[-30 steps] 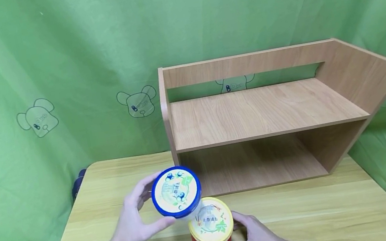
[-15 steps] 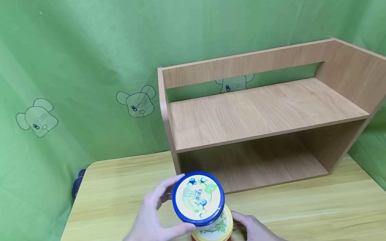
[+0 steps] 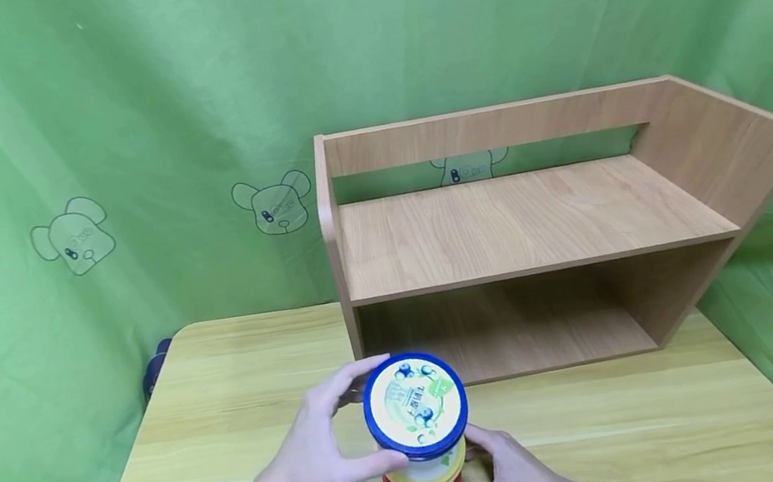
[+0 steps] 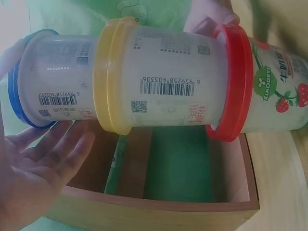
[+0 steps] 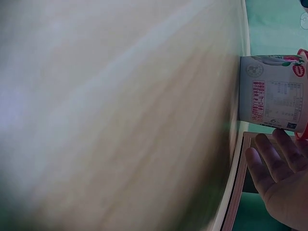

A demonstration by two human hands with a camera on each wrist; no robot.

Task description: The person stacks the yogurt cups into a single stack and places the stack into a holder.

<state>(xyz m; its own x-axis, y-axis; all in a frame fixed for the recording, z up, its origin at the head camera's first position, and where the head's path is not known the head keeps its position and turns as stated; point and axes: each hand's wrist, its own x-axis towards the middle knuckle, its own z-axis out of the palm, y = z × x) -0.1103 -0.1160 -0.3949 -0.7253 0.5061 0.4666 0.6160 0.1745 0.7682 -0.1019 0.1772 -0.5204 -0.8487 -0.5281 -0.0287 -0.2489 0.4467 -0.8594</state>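
Three plastic tubs stand in an upright stack on the table. On top is the blue-lidded tub [image 3: 416, 405], its label printed with blueberries, and my left hand [image 3: 316, 446] grips it from the left, thumb in front and fingers behind. Under it is the yellow-lidded tub [image 4: 173, 77], mostly covered in the head view. At the bottom sits the red-lidded tub [image 5: 272, 91], with strawberries on its side. My right hand [image 3: 518, 473] curls round the right side of the lower stack, its thumb at the red lid; some of its fingers are hidden behind the tubs.
A two-tier wooden shelf [image 3: 535, 222] stands behind the stack, toward the right of the wood-grain table [image 3: 228, 392]. Its left side panel is close behind the tubs. A green curtain [image 3: 181, 96] hangs at the back. Something dark blue [image 3: 156, 366] shows past the table's left edge.
My left hand has carried the blue-lidded tub rightward and down, from left of the stack to on top of the yellow lid. My right hand has stayed at the lower tubs.
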